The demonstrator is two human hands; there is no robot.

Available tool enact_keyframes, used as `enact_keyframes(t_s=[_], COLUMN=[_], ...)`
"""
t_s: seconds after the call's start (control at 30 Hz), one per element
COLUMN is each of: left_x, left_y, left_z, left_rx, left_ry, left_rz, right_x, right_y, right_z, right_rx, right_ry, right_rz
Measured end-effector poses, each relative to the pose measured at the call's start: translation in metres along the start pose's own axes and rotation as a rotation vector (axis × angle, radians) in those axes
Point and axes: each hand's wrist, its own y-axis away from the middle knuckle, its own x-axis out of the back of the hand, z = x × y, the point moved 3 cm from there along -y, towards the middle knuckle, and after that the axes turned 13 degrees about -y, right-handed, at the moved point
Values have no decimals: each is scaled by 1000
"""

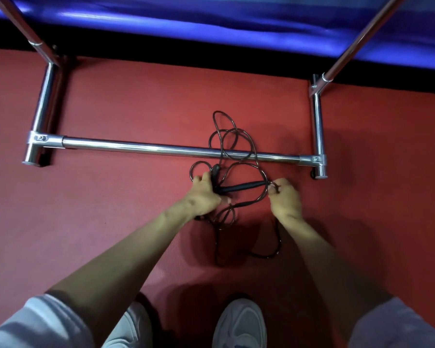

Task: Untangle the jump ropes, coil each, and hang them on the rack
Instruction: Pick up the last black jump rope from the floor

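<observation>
Jump ropes [241, 187] in tangle across rack bar [136, 146]; wide red mat [106, 212] either side.

Dim indoor light, glare on chrome rack [161, 147], soft focus, wide-angle bowing

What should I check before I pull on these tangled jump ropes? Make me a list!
1. Left hand grips the black handles: ok.
2. Right hand pinches a loop of the jump ropes: ok.
3. Ropes untangled: not ok, the loops cross each other.
4. Ropes free of the rack's bottom bar: not ok, loops lie across it.
5. Shoes off the ropes: ok, they stand apart from them.
6. How many ropes are in the tangle: cannot tell.
</observation>
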Motion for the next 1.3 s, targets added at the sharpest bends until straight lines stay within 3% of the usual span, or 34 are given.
enact_keyframes(t_s=[0.1, 0.17, 0.27, 0.53, 0.8, 0.93, 1.17, 1.3], left_x=[7, 21, 46, 123, 188, 179, 171, 175], left_y=[0, 3, 23, 135, 284, 352, 401, 405], left_z=[2, 7, 27, 94, 149, 150, 139, 141], left_rx=[25, 55, 33, -268, -363, -458, -554, -556], left_ry=[232, 334, 407, 610, 424, 471, 306, -32], left_rz=[118, 207, 178, 289, 463, 378, 343, 627], right_x=[11, 24, 45, 97, 173, 198, 206, 215], right_y=[-1, 2, 14, 80, 191, 253, 310, 317], right_z=[-9, -32, -77, -181, -278, -296, -304, -315], right_rx=[-20, 78, 231, 439, 501, 557, 578, 542], right_ry=[-202, -218, -255, -500, -643, -686, -787, -1020], right_rz=[86, 102, 109, 61, -13, -75, -202, -231])
